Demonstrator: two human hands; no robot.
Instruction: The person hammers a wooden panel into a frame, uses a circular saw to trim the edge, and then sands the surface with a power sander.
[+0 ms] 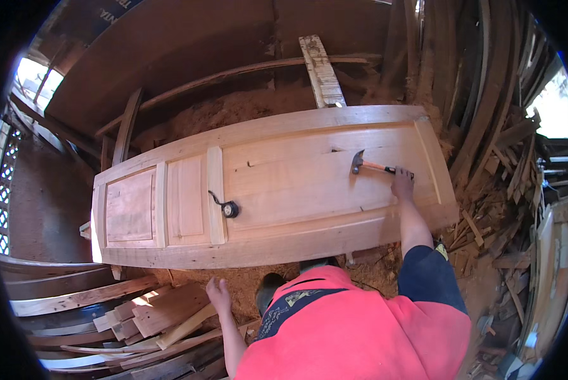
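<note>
A pale wooden panel door (284, 171) lies flat across supports in front of me. My right hand (402, 183) is closed around the handle end of a hammer (375, 166) with an orange and black handle. The dark hammer head is over the right part of the door's large panel; I cannot tell whether it touches the wood. My left hand (218, 294) hangs off the door's near edge, empty, with its fingers apart. A round black tape measure (229, 209), or something like one, with a dark strap rests by the crosspiece at the door's middle.
A whitish plank (322, 69) sticks out beyond the door's far edge. Cut boards (170, 310) are stacked at the lower left. Tall timber (486, 82) leans at the right, above scrap wood (480, 234) on the ground. Sawdust (233, 114) lies behind the door.
</note>
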